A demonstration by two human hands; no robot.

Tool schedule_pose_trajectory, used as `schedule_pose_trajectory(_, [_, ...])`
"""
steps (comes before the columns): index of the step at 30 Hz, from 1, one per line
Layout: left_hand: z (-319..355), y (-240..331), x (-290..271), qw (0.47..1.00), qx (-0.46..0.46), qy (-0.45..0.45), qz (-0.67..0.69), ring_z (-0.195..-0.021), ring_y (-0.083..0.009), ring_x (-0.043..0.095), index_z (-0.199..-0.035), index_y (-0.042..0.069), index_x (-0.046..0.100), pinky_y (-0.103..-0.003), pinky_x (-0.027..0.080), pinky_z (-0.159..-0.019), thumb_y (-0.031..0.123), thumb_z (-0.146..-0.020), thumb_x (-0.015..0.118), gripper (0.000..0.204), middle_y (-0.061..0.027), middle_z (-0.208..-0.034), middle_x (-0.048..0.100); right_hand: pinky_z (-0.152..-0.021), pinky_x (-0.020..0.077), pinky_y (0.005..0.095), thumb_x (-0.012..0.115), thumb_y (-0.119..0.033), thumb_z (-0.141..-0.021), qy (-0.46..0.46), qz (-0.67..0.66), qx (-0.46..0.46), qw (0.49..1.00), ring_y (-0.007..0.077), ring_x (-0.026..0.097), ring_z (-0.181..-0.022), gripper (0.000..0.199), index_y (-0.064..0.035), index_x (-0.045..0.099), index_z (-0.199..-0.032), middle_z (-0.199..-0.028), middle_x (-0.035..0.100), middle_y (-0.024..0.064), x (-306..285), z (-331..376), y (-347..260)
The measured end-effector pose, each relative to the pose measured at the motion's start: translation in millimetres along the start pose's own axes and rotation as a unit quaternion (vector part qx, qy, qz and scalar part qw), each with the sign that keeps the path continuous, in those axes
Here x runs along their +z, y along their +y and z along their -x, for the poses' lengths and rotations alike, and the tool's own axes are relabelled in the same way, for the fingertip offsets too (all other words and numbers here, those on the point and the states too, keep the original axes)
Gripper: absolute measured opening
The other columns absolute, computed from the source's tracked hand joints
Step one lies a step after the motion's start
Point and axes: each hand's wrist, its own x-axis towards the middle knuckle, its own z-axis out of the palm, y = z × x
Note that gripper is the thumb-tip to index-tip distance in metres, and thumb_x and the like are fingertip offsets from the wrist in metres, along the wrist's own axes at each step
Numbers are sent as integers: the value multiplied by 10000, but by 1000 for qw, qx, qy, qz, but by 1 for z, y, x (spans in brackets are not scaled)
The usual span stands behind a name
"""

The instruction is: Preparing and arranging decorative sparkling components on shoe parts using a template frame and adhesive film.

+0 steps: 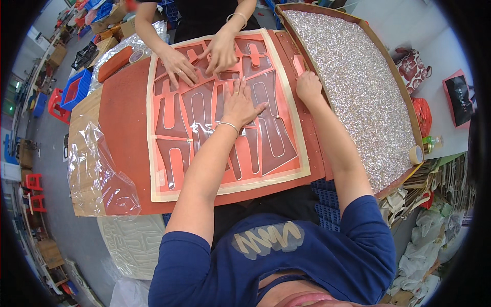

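A coral-pink stencil-like sheet [240, 153] with a cream taped border and dark, clear-looking cut-out shapes lies on a reddish-brown board [125, 123]. My left hand [239, 105] rests on its middle, fingers spread. Past the sheet's right edge, my right hand [309, 87] is closed around a small flat pink piece [299, 64] that sticks up from the fingers; its exact kind does not show. Opposite me, a co-worker's two hands [222, 51] touch the far part of the sheet, close to my left fingertips.
At the right stands a large brown-rimmed tray [417, 130] filled with silvery glitter, a tape roll [416, 155] at its near corner. Clear plastic film [110, 174] covers the board's left end. An orange-brown pouch [115, 64] and blue baskets [76, 89] sit at the far left.
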Motion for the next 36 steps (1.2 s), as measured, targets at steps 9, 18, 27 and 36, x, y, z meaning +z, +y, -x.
schedule_pose_trajectory(9, [5, -5, 13, 968, 81, 233, 52, -1068, -314, 507, -947, 12, 595, -420, 393, -932, 445, -831, 588, 448, -176, -1064, 552, -762, 518, 422, 560, -204, -852, 47, -50, 84, 994, 345, 614, -916, 319, 71, 600, -1009, -1007, 599, 205, 8, 12, 8])
schedule_pose_trajectory(18, [10, -7, 21, 944, 188, 270, 5, -606, -210, 563, -643, 104, 484, -307, 468, -510, 318, -908, 547, 347, -62, -655, 497, -558, 420, 296, 591, -248, -896, -52, -684, 98, 721, 109, 509, -592, 275, 24, 631, -896, -662, 575, 36, -26, 43, -10])
schedule_pose_trajectory(27, [5, -7, 15, 931, 161, 324, 45, -855, -264, 591, -880, 41, 578, -360, 486, -764, 169, -857, 551, 133, -123, -905, 581, -640, 450, 269, 599, -105, -887, -9, -707, 52, 705, 106, 543, -708, 319, 45, 578, -1168, -788, 614, 60, 6, 110, -74])
schedule_pose_trajectory(36, [1, -15, 35, 955, 141, 229, 124, -1056, -316, 537, -975, 0, 561, -407, 409, -943, 75, -767, 512, 226, -170, -1081, 573, -923, 441, 286, 551, -69, -913, 12, -623, -3, 782, 211, 588, -1077, 403, 63, 477, -1287, -1168, 609, 207, 25, 109, -80])
